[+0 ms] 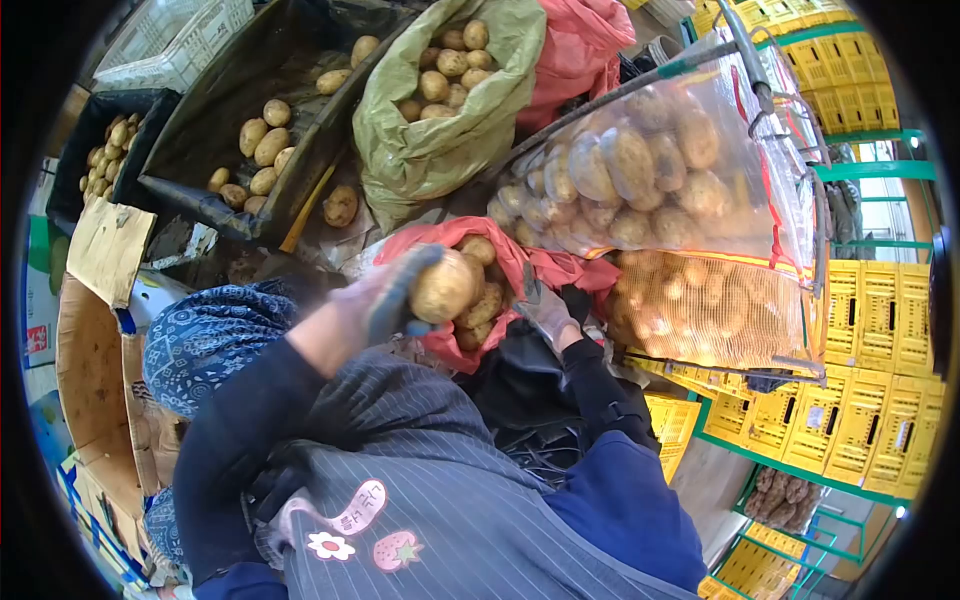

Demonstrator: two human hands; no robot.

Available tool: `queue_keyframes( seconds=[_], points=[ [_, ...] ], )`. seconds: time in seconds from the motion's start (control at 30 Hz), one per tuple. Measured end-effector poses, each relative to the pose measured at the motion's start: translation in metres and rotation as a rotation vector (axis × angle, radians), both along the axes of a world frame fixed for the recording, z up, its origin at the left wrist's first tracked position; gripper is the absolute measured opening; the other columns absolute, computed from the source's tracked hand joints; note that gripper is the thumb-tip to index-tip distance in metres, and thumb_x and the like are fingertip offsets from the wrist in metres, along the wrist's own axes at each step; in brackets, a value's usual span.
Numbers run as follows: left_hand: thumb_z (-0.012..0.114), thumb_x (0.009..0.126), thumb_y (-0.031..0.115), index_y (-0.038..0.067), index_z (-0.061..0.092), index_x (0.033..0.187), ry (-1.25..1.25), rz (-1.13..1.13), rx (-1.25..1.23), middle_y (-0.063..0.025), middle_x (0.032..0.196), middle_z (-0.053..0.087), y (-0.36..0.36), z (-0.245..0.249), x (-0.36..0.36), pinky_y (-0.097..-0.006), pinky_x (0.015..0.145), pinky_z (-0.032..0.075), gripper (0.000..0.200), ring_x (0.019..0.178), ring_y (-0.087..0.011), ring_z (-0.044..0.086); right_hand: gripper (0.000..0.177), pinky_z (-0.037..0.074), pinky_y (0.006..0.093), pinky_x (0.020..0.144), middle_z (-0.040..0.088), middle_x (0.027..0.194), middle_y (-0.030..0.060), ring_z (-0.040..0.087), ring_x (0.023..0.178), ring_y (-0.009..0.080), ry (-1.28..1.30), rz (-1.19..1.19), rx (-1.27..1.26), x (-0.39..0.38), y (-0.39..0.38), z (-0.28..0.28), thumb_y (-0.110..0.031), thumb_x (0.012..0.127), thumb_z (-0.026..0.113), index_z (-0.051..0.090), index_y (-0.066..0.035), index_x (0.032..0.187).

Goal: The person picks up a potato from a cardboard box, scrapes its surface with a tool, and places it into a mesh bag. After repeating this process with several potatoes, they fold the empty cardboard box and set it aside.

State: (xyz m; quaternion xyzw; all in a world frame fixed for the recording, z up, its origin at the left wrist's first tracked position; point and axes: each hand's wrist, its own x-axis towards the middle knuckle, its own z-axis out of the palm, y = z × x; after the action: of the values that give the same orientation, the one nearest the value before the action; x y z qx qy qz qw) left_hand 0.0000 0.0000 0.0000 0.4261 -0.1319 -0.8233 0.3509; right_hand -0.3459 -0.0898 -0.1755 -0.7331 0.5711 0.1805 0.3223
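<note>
My left hand [390,295], gloved and slightly blurred, is wrapped round a large potato [444,286] over the left side of a red bag [402,240]. The bag stands open in front of my body, with several potatoes [482,304] showing inside. At its right side my gloved right hand [543,308] grips the rim, its fingers partly hidden by the folds.
A green sack [385,150] of potatoes stands beyond the red bag. To its left is a dark trough [195,130] with loose potatoes. Filled mesh and clear bags [700,310] lean in a metal frame at right. Yellow crates [835,420] are stacked further right; a cardboard box [90,370] is at left.
</note>
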Motion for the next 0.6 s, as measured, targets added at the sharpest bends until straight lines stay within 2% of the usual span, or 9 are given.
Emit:
queue_keyframes(
  seconds=[0.07,0.13,0.17,0.2,0.3,0.37,0.43,0.57,0.6],
  points=[
    [0.058,0.091,0.053,0.014,0.055,0.123,-0.089,-0.194,0.083,-0.0036,0.096,0.065,-0.011,-0.012,-0.02,-0.0254,0.052,0.052,0.05,0.072,-0.016,0.065,0.101,0.044,0.0406,0.101,0.042,0.144,0.0209,0.048,0.127,0.0365,-0.161,-0.003,-0.155,-0.006,0.018,-0.027,-0.043,0.078,0.072,0.011,-0.014,0.153],
    [0.064,0.088,0.048,0.015,0.052,0.128,-0.136,-0.187,-0.247,-0.006,0.108,0.061,-0.024,-0.059,-0.087,-0.0291,0.057,0.055,0.053,0.089,-0.016,0.063,0.1,0.045,0.0422,0.099,0.045,0.142,0.021,0.049,0.125,0.0371,-0.15,-0.165,-0.125,-0.047,0.016,-0.019,-0.038,0.077,0.075,0.014,-0.011,0.152],
    [0.067,0.087,0.046,0.015,0.05,0.131,-0.103,-0.222,-0.012,-0.007,0.112,0.059,-0.037,-0.05,-0.102,-0.031,0.059,0.056,0.056,0.093,-0.016,0.062,0.1,0.045,0.043,0.098,0.046,0.141,0.0211,0.049,0.125,0.0373,-0.166,-0.249,-0.117,-0.046,0.017,-0.02,-0.035,0.076,0.076,0.015,-0.01,0.151],
    [0.068,0.087,0.044,0.013,0.049,0.132,-0.158,-0.19,0.01,-0.0071,0.111,0.06,-0.041,-0.059,-0.112,-0.0312,0.06,0.056,0.058,0.092,-0.0158,0.062,0.083,0.047,0.0446,0.094,0.051,0.136,0.0212,0.052,0.121,0.0378,-0.243,-0.346,-0.157,-0.041,0.019,-0.024,-0.029,0.074,0.078,0.035,-0.005,0.142],
    [0.072,0.085,0.039,0.009,0.047,0.135,-0.331,-0.131,-0.056,-0.008,0.11,0.06,-0.04,-0.101,-0.135,-0.0313,0.064,0.057,0.063,0.09,-0.0158,0.062,0.061,0.049,0.0403,0.092,0.059,0.125,0.0165,0.058,0.115,0.0323,-0.225,-0.292,0.062,-0.046,0.006,-0.013,-0.019,0.075,0.076,0.051,0.0,0.128],
    [0.073,0.085,0.036,0.006,0.047,0.135,-0.475,-0.153,-0.273,-0.0094,0.112,0.061,-0.027,-0.12,-0.116,-0.031,0.067,0.057,0.064,0.091,-0.0162,0.062,0.021,0.049,0.0266,0.047,0.059,0.069,0.0028,0.061,0.058,0.0139,-0.742,-0.716,0.112,-0.019,0.028,0.056,-0.016,0.083,0.07,0.057,-0.007,0.098],
    [0.071,0.087,0.031,0.003,0.052,0.13,-0.468,-0.166,-0.224,-0.0103,0.116,0.063,-0.019,-0.076,-0.084,-0.0306,0.073,0.055,0.055,0.094,-0.018,0.063,0.014,0.044,0.0225,0.039,0.054,0.06,0.0007,0.057,0.047,0.0106,-0.704,-0.852,0.193,-0.012,0.026,0.104,-0.015,0.086,0.067,0.056,-0.01,0.092],
    [0.074,0.083,0.026,0.003,0.052,0.128,-1.523,0.052,-0.422,-0.0115,0.119,0.062,-0.001,-0.087,-0.047,-0.0316,0.088,0.05,0.056,0.101,-0.0224,0.062,0.017,0.042,0.0227,0.035,0.053,0.056,-0.0005,0.053,0.04,0.0099,-0.814,-0.82,0.169,-0.003,0.014,0.126,-0.016,0.086,0.068,0.052,-0.01,0.086],
    [0.075,0.082,0.026,0.004,0.052,0.128,-1.354,0.115,-0.321,-0.0116,0.12,0.061,-0.002,-0.097,-0.047,-0.0321,0.088,0.05,0.056,0.103,-0.0236,0.061,0.017,0.042,0.0219,0.035,0.053,0.057,-0.0006,0.052,0.041,0.0089,-0.847,-0.851,0.175,0.006,0.015,0.129,-0.015,0.085,0.069,0.053,-0.009,0.087]
  ],
)
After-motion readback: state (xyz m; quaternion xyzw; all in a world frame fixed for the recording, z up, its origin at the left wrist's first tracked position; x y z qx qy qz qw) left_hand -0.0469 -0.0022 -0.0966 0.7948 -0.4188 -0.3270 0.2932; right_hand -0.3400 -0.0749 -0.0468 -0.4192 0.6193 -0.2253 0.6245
